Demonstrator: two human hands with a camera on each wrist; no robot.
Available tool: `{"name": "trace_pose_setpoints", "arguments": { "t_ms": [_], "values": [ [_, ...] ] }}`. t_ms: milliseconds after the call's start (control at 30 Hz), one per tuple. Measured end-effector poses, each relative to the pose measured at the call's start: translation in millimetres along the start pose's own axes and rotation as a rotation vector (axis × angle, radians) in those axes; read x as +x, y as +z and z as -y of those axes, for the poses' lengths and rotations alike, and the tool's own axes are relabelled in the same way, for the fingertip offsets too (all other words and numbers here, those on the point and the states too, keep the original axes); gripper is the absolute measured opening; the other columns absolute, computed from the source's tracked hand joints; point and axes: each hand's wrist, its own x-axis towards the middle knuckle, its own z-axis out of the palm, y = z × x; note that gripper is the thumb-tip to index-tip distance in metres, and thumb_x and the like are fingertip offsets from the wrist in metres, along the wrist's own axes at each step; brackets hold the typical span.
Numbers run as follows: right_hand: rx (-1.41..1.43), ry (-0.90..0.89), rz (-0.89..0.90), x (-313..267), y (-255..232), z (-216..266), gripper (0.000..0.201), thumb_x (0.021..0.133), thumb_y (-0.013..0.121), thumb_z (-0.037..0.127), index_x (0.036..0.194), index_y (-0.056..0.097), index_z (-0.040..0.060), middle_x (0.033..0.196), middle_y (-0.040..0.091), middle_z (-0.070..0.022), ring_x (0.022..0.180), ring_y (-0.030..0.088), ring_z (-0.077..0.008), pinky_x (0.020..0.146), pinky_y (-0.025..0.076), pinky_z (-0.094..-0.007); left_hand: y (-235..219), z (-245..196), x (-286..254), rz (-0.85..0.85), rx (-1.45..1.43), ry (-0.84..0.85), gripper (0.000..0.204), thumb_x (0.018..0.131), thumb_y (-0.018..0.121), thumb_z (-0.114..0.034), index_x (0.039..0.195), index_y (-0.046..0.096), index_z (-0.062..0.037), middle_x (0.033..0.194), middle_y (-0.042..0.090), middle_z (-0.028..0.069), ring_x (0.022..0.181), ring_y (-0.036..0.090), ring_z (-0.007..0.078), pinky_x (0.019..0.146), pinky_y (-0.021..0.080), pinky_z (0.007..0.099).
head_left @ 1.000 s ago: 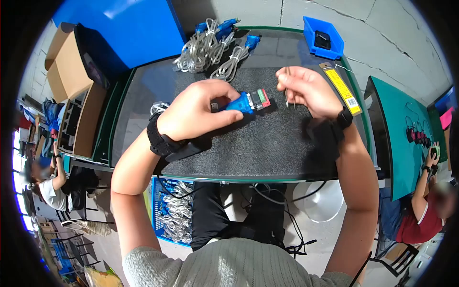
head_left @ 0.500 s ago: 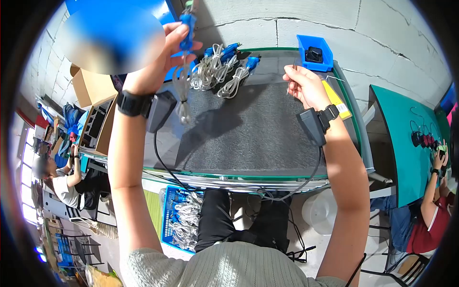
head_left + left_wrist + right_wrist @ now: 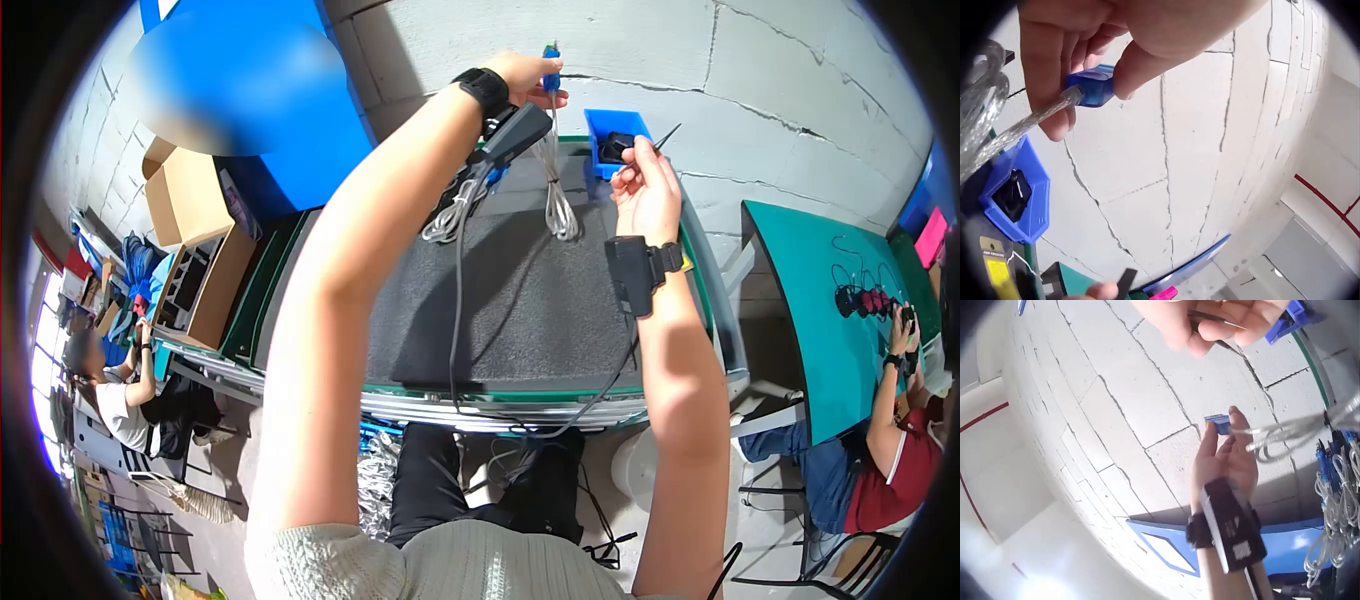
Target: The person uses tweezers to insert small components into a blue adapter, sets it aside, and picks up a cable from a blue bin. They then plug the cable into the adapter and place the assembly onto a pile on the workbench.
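Up in front of the wall, my left hand (image 3: 525, 78) pinches the blue plug (image 3: 551, 74) of a grey cable between thumb and fingers. Its bundled cable (image 3: 560, 210) hangs below. In the left wrist view the plug's translucent blue housing (image 3: 1091, 87) shows, with the braided cable (image 3: 1032, 122) leaving it. My right hand (image 3: 650, 200) is raised to the right, its palm turned up, holding thin dark tweezers (image 3: 670, 136). In the right wrist view the tweezers (image 3: 1225, 345) lie across its curled fingers.
A blue bin (image 3: 603, 128) with a black object stands at the back right of the dark mat (image 3: 500, 340). More bundled cables (image 3: 457, 212) lie at the back left. An open cardboard box (image 3: 222, 290) is on the left. Wires trail from both wrist cameras.
My left hand has lifted the plug and cable off the mat, first up to the left, then across to the right by the wall. My right hand has turned palm up, still holding the tweezers.
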Motion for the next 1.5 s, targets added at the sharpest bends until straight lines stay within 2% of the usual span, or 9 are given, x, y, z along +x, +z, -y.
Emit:
{"name": "trace_pose_setpoints", "arguments": {
  "t_ms": [167,400,567,667,767,900,967,1300,1500],
  "values": [
    [0.003,0.009,-0.047,-2.0,3.8,1.1,0.016,0.094,0.068,0.023,0.1,0.063,0.0098,0.083,0.064,-0.0005,0.059,0.054,-0.0057,0.058,0.05,-0.023,-3.2,43.8,87.7,-0.16,0.037,-0.044,0.03,0.092,0.069,-0.02,0.105,0.056,0.0037,0.095,0.068,0.0176,0.08,0.071,0.0269,0.068,0.063,0.0355],
    [-0.193,0.246,0.06,-5.9,0.7,-17.9,0.015,0.093,0.068,0.022,0.099,0.064,0.0094,0.081,0.064,-0.001,0.057,0.053,-0.0051,0.051,0.044,-0.0197,-7.4,83.7,111.7,0.003,1.103,-0.138,0.038,0.093,0.063,-0.046,0.093,0.076,-0.0106,0.085,0.073,-0.0014,0.076,0.065,0.0079,0.065,0.045,0.0273],
    [-0.314,0.388,0.185,-15.6,5.7,-22.8,0.014,0.094,0.066,0.023,0.096,0.063,0.0091,0.079,0.063,0.0002,0.058,0.053,-0.0043,0.054,0.045,-0.0199,-2.3,102.5,79.2,0.127,0.949,-0.204,0.035,0.095,0.061,-0.039,0.109,0.074,-0.0099,0.092,0.074,0.001,0.076,0.063,0.0068,0.062,0.043,0.0244],
    [-0.328,0.377,0.179,-11.1,1.1,-25.4,0.014,0.094,0.065,0.023,0.097,0.063,0.0091,0.08,0.063,-0.0004,0.058,0.053,-0.0046,0.054,0.046,-0.0205,-3.5,125.2,84.2,0.215,0.466,-0.14,0.048,0.091,0.066,-0.02,0.135,0.056,-0.0058,0.093,0.072,0.0074,0.078,0.064,0.0111,0.063,0.051,0.0227],
    [-0.312,0.428,0.229,-10.5,1.1,-23.7,0.016,0.095,0.065,0.024,0.099,0.063,0.0085,0.082,0.064,-0.0018,0.059,0.054,-0.005,0.053,0.047,-0.0209,-15.8,139.6,87.5,0.099,0.446,-0.03,0.045,0.087,0.069,-0.019,0.129,0.061,-0.004,0.094,0.071,0.0069,0.077,0.065,0.0132,0.069,0.055,0.0266],
    [-0.418,0.745,0.527,-13.6,7.3,-14.4,0.022,0.096,0.063,0.027,0.105,0.061,0.0063,0.086,0.067,-0.0037,0.063,0.059,-0.0069,0.057,0.052,-0.0236,-41.7,130.6,52.6,-0.164,1.376,-0.007,0.05,0.076,0.078,-0.028,0.115,0.068,0.0013,0.099,0.072,0.0171,0.084,0.071,0.0301,0.078,0.056,0.0391],
    [-0.484,0.813,0.667,-8.4,2.9,-18.4,0.027,0.096,0.064,0.029,0.108,0.061,0.005,0.087,0.068,-0.0041,0.064,0.06,-0.0086,0.058,0.055,-0.0261,-48.2,126.6,24.8,-0.129,1.396,-0.085,0.053,0.074,0.079,-0.03,0.116,0.067,0.0018,0.103,0.072,0.0192,0.089,0.07,0.0326,0.082,0.055,0.0395],
    [-1.13,0.188,0.267,-20.7,8.4,-7.9,0.025,0.091,0.066,0.025,0.098,0.068,0.001,0.079,0.069,-0.005,0.06,0.064,-0.0098,0.057,0.05,-0.0239,-71.5,121.1,-18.5,0.01,1.129,-0.034,0.06,0.072,0.078,-0.017,0.125,0.061,0.0034,0.113,0.068,0.0209,0.106,0.066,0.027,0.092,0.051,0.0335],
    [-0.646,0.128,0.354,-13.5,8.6,-19.4,0.02,0.098,0.059,0.023,0.109,0.059,0.0065,0.084,0.064,-0.001,0.058,0.052,-0.005,0.056,0.045,-0.0216,-62.8,93.6,-115.8,0.22,0.522,0.275,0.055,0.084,0.065,0.003,0.137,0.051,-0.0022,0.119,0.063,0.0064,0.107,0.058,0.0116,0.095,0.047,0.0279]
  ]
}}
